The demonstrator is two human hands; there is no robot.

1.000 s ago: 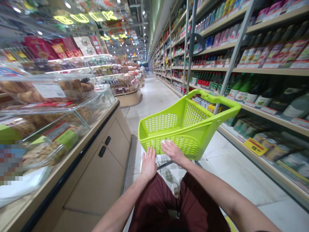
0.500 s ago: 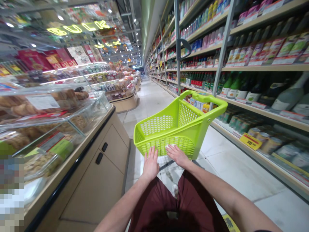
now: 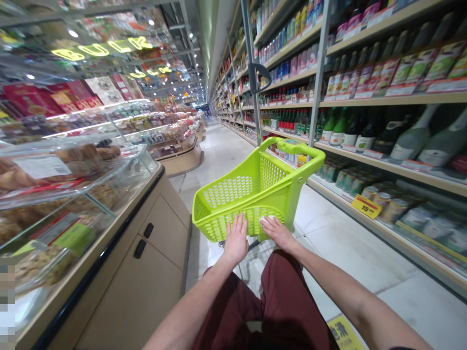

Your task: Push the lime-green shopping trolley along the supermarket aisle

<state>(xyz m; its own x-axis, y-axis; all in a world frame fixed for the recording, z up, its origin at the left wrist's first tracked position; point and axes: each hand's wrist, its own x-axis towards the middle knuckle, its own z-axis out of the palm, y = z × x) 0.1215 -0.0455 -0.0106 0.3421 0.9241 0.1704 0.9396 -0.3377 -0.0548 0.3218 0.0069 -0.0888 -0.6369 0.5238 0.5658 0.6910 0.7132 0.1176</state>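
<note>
A lime-green shopping cart basket [image 3: 292, 194] with perforated walls stands crosswise before my knees; its inside looks bare where it shows. Against its near side wall, my left hand [image 3: 236, 241] lies with straight, slightly spread fingers, holding nothing. My right hand [image 3: 280, 233] presses a small white cloth [image 3: 268, 220] to the same wall, farther toward the handle end. Most of the cloth is covered by the fingers, so its exact kind is hard to tell.
A wood-panelled counter [image 3: 146, 257] with clear bins of packaged food lines the left. Shelves [image 3: 386, 102] of bottles and cans run along the right, with a yellow price tag [image 3: 366, 206] low down. A yellow floor sign [image 3: 345, 333] lies by my right leg.
Both hands have slid rightward along the basket's side, the white cloth moving with my right hand. The view has turned a little to the right, so the surroundings sit farther left.
</note>
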